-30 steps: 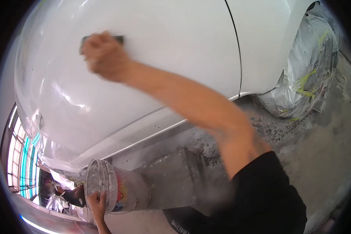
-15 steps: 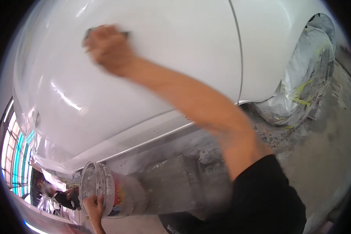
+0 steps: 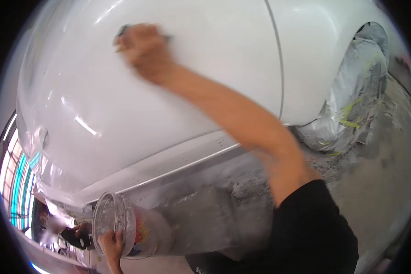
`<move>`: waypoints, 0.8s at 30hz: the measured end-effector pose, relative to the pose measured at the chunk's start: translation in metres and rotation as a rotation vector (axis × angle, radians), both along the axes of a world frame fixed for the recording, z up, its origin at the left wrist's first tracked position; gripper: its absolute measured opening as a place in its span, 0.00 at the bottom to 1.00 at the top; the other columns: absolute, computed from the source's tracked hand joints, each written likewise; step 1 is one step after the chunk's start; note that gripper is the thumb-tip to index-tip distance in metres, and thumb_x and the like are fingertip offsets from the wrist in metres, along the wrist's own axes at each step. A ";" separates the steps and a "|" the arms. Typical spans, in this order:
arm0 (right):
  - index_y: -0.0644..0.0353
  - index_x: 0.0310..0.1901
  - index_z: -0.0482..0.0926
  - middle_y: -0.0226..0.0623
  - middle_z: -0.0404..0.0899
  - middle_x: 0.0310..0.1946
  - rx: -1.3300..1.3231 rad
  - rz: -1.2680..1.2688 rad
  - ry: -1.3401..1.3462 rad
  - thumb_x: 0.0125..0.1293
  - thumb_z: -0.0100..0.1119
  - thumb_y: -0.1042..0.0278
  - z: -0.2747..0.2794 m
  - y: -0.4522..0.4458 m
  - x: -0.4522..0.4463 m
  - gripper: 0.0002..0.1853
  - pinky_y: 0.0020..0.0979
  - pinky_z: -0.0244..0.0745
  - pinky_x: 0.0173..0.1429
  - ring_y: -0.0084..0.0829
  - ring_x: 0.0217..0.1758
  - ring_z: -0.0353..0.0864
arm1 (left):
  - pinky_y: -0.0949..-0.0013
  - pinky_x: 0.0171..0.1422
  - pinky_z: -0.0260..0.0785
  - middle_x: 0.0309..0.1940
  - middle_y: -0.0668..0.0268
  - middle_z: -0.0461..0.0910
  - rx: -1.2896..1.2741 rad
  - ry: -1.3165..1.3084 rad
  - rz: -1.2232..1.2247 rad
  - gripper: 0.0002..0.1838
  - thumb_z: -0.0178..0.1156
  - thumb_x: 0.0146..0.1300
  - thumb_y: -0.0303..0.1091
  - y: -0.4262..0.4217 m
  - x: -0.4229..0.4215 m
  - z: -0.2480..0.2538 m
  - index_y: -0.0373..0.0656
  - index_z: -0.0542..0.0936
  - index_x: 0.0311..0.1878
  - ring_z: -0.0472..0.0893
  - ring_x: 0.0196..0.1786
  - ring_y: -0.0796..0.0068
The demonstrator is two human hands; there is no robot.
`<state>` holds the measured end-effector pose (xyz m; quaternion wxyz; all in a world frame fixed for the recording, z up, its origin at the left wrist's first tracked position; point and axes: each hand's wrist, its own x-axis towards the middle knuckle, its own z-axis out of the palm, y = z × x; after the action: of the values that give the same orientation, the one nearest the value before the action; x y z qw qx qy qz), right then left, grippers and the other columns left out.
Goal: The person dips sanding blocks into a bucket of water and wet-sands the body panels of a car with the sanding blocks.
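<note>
My right hand [image 3: 148, 52] is closed around a dark, flat pad [image 3: 123, 31], pressed against the white car door [image 3: 205, 50]. Only the pad's edges show past the fingers, and motion blurs them. Low on the left, the fingers of my left hand [image 3: 110, 242] are hooked over the rim of a clear plastic bucket [image 3: 157, 230] with a red and yellow label. The bucket leans on its side towards the left, and its walls look smeared with grey-white residue.
A wheel wrapped in taped plastic sheeting [image 3: 351, 105] stands at the right. The sill [image 3: 164, 169] runs under the door. A grey, dusty block-like thing [image 3: 196, 219] lies beside the bucket on the stained floor [image 3: 374, 182]. Another person [image 3: 75, 233] is further back at left.
My right hand has slid a little to the right across the door with the pad. My left hand stays on the bucket rim.
</note>
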<state>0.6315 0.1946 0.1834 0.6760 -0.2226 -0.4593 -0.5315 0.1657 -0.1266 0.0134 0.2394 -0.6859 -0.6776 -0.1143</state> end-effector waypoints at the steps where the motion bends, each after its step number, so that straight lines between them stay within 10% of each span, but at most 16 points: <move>1: 0.59 0.46 0.83 0.41 0.76 0.38 -0.187 -0.158 -0.031 0.68 0.62 0.69 0.006 -0.024 -0.004 0.08 0.47 0.73 0.50 0.43 0.47 0.77 | 0.45 0.41 0.56 0.22 0.48 0.71 0.013 0.001 -0.019 0.24 0.68 0.64 0.44 0.001 0.000 0.000 0.37 0.70 0.22 0.69 0.33 0.41; 9: 0.63 0.56 0.84 0.47 0.83 0.46 -0.245 -0.266 0.111 0.60 0.71 0.80 -0.193 -0.067 0.206 0.20 0.42 0.71 0.45 0.43 0.43 0.80 | 0.45 0.41 0.57 0.21 0.48 0.71 -0.026 -0.001 -0.017 0.23 0.68 0.63 0.43 0.003 0.004 0.005 0.38 0.70 0.22 0.70 0.33 0.40; 15: 0.57 0.44 0.82 0.42 0.77 0.37 -0.035 -0.009 -0.039 0.69 0.59 0.70 0.046 -0.007 -0.013 0.06 0.49 0.74 0.48 0.45 0.46 0.79 | 0.46 0.38 0.56 0.20 0.49 0.72 0.067 0.028 -0.063 0.22 0.68 0.63 0.42 0.001 0.006 0.001 0.39 0.70 0.21 0.71 0.29 0.39; 20: 0.59 0.41 0.83 0.42 0.82 0.43 -0.042 -0.236 -0.101 0.71 0.61 0.66 -0.049 -0.027 0.134 0.07 0.46 0.75 0.51 0.44 0.48 0.80 | 0.47 0.39 0.56 0.21 0.48 0.71 0.027 -0.015 -0.052 0.24 0.68 0.64 0.43 0.006 0.002 -0.002 0.38 0.69 0.22 0.70 0.30 0.42; 24: 0.61 0.58 0.85 0.50 0.80 0.49 -0.258 -0.346 0.102 0.62 0.68 0.77 -0.144 -0.065 0.224 0.20 0.44 0.75 0.53 0.46 0.51 0.79 | 0.46 0.39 0.55 0.20 0.47 0.69 0.005 -0.131 -0.033 0.22 0.69 0.61 0.38 0.005 0.007 0.002 0.36 0.69 0.21 0.68 0.30 0.42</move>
<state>0.8554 0.1298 0.0393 0.5631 -0.4094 -0.4436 -0.5644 0.1726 -0.1214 0.0153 0.1942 -0.6876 -0.6800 -0.1646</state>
